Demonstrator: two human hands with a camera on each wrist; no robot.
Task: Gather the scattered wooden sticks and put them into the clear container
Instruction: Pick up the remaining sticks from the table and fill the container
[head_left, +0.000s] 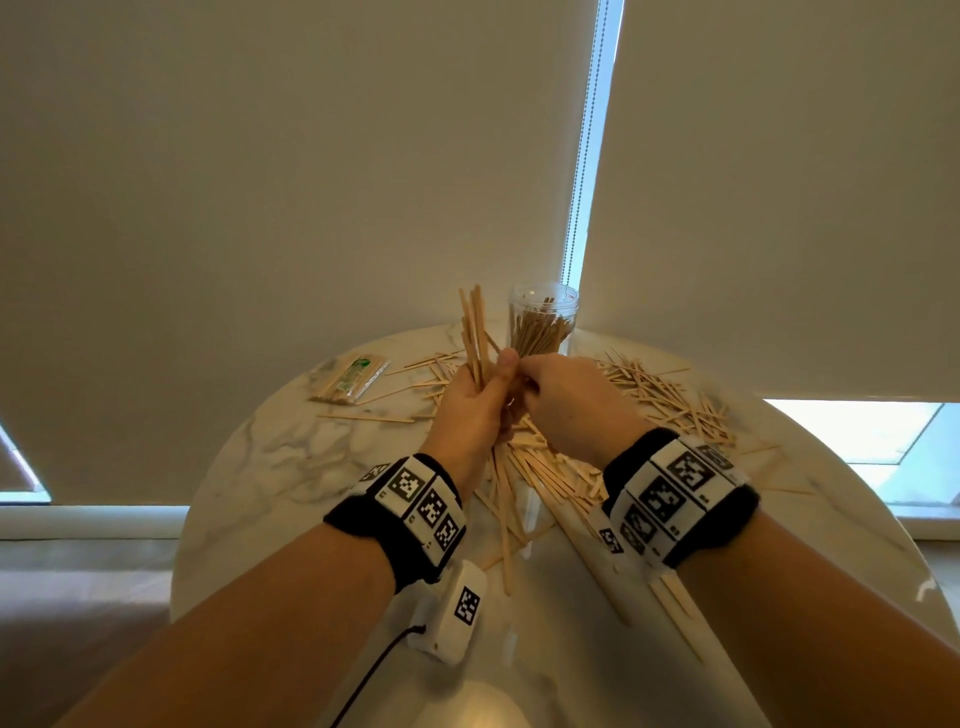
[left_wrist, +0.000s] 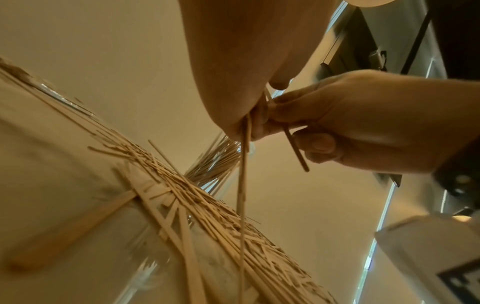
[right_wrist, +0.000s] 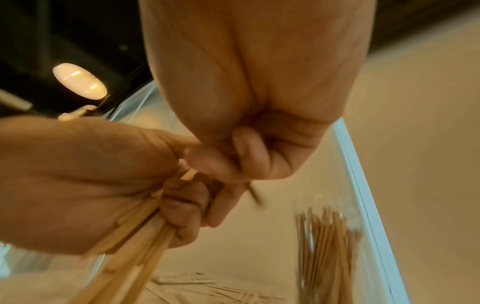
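My left hand (head_left: 480, 387) grips an upright bundle of wooden sticks (head_left: 474, 332) above the table's middle. My right hand (head_left: 537, 382) meets it from the right and pinches a single thin stick (left_wrist: 296, 148) against the bundle; its curled fingers (right_wrist: 249, 156) show in the right wrist view. The clear container (head_left: 543, 322) stands upright just behind the hands, holding many sticks. Scattered sticks (head_left: 670, 400) lie to the right, and a thicker pile (head_left: 545, 473) sits beneath the hands. The left hand (right_wrist: 78, 174) and its bundle (right_wrist: 135, 246) fill the lower left of the right wrist view.
The round marble table (head_left: 270, 457) carries a plastic-wrapped packet of sticks (head_left: 350, 376) at its back left. Roller blinds and a bead chain (head_left: 579, 197) hang right behind the container. A white wrist device with a black cable (head_left: 452, 618) hangs under my left forearm.
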